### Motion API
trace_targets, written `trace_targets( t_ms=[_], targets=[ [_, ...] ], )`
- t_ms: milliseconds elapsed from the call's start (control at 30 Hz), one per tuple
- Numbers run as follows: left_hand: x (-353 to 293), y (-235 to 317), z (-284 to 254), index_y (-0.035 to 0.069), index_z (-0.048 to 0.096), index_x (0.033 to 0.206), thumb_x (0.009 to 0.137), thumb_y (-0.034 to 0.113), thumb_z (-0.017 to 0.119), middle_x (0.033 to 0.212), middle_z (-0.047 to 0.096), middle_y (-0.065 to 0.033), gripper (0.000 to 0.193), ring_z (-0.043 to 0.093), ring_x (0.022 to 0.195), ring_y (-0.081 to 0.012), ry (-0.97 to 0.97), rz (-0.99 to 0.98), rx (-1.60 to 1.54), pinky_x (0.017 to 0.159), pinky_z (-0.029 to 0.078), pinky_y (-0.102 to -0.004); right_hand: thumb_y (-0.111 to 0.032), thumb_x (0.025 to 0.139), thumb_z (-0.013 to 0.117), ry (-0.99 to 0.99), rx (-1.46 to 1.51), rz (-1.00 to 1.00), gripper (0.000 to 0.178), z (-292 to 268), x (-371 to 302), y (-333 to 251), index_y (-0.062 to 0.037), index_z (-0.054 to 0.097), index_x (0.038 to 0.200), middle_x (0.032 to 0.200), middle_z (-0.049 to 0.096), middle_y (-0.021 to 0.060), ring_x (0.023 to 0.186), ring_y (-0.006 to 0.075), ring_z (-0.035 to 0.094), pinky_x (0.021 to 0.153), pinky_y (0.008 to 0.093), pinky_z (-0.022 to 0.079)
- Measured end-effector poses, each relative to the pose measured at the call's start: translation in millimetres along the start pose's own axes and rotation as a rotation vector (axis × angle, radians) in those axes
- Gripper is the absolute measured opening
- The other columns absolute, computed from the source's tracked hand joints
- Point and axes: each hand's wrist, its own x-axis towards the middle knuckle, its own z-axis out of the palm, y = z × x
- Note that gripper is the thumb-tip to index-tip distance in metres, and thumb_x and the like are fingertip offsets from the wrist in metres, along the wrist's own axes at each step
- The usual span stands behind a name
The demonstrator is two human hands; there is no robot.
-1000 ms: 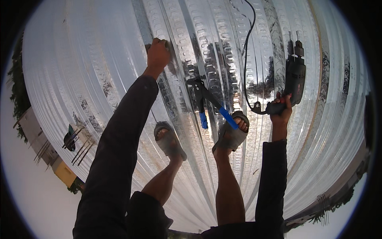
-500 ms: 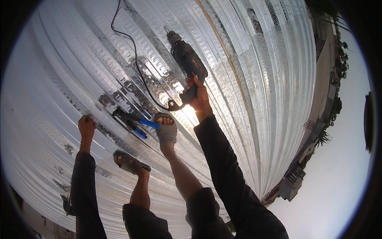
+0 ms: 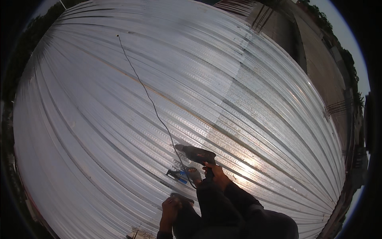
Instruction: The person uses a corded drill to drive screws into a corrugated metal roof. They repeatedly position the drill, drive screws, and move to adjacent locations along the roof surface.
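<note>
My right hand [image 3: 215,173] is wrapped round the grip of a dark power drill [image 3: 199,154], its chuck pointing left above the metal roof. A thin black cord [image 3: 152,104] runs from the drill away across the sheets to the far left. My left hand [image 3: 171,206] is close to my left knee with curled fingers; whatever they hold, if anything, is too small to tell. Between my hands, beside my right sandal [image 3: 193,174], lies a black hand tool with two blue handles [image 3: 178,176], resembling a hand riveter. My other foot is mostly hidden by my leg.
Ribbed, shiny metal roofing sheets [image 3: 119,119] spread around me, with sheet overlaps and strong sun glare at the right. A brownish strip [image 3: 187,110] runs along one rib. Beyond the roof edge at the right are a grey concrete surface [image 3: 318,59], protruding rods [image 3: 339,107] and trees.
The view has tilted up, showing far more roof. The drill, still in my right hand, now points left instead of away. My left hand has come in beside my left knee.
</note>
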Motion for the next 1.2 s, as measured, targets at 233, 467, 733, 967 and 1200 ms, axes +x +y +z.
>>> trace_targets(
  t_ms=[233,467,733,967,1200],
  targets=[
    [-16.3,164.0,23.4,-0.002,0.059,0.12,0.096,0.009,0.065,0.094,0.065,-0.0069,0.027,0.065,0.081,-0.017,0.006,0.096,-0.757,0.074,0.056,-0.0306,-0.032,0.081,0.081,0.134,-0.89,-0.688,0.043,51.2,-101.4,-77.1,-0.0025,0.068,0.11,0.083,0.073,0.0156,0.073,0.0296,0.071,0.065,0.0412,0.056],
    [-43.2,190.7,14.1,0.002,0.06,0.115,0.098,0.011,0.063,0.094,0.063,-0.0047,0.02,0.062,0.085,-0.0152,0.016,0.27,-0.826,0.078,0.055,-0.0277,-0.035,0.08,0.078,0.37,-1.236,-0.967,0.051,101.2,-171.9,-129.3,-0.0017,0.059,0.113,0.09,0.072,0.0254,0.086,0.0433,0.071,0.078,0.0513,0.056],
    [-22.8,214.0,39.7,0.003,0.061,0.11,0.1,0.014,0.062,0.09,0.062,-0.0039,0.015,0.061,0.084,-0.0136,0.127,0.203,-0.766,0.079,0.053,-0.0249,-0.038,0.078,0.081,0.258,-1.027,-0.934,0.059,64.9,-229.7,-159.4,-0.0015,0.065,0.122,0.102,0.074,0.0218,0.095,0.0402,0.071,0.084,0.0463,0.055],
    [106.2,269.3,18.4,0.005,0.062,0.104,0.102,0.016,0.06,0.089,0.064,-0.0044,0.012,0.063,0.084,-0.0142,0.037,0.171,-0.8,0.077,0.055,-0.0261,-0.029,0.077,0.083,0.148,-0.847,-0.907,0.054,97.2,-239.1,-183.8,0.0013,0.069,0.12,0.101,0.075,0.0192,0.094,0.0272,0.072,0.085,0.0372,0.054],
    [215.0,349.7,-7.8,0.005,0.065,0.103,0.098,0.013,0.065,0.094,0.067,-0.0037,0.009,0.067,0.089,-0.0145,0.005,0.065,-0.681,0.08,0.058,-0.0269,-0.027,0.08,0.081,0.09,-0.842,-0.928,0.048,194.4,-246.0,-262.5,-0.001,0.067,0.118,0.097,0.074,0.0208,0.092,0.0343,0.073,0.081,0.0421,0.055]
  ],
)
